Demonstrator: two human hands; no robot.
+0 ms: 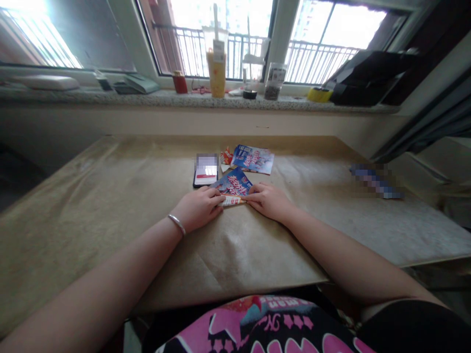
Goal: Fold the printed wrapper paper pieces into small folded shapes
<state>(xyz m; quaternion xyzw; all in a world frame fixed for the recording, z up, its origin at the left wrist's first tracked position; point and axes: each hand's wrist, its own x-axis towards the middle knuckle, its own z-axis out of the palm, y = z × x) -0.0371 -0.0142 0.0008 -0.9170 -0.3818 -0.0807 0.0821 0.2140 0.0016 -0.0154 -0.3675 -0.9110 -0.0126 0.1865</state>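
A folded printed paper sheet (235, 184), blue with red and white lettering, lies on the table between my hands. It comes to a point at the top, and a pale strip is folded along its near edge. My left hand (204, 206), with a silver bangle at the wrist, presses the sheet's left corner with fingers together. At the right corner, my right hand (268, 200) has its thumb and fingers closed on the strip. Just behind lie a flat stack of similar printed sheets (257, 159) and a small orange folded paper piece (227, 156). A phone (206, 170) with a lit screen lies left of them.
A tan cloth (128, 196) covers the table. Toward the right edge lies a blurred blue packet (377, 181). Along the windowsill (165, 98) stand a tall cup of yellow drink (217, 71), a red container (180, 82), a clear jar (275, 82), yellow tape (319, 94) and a black bag (368, 76).
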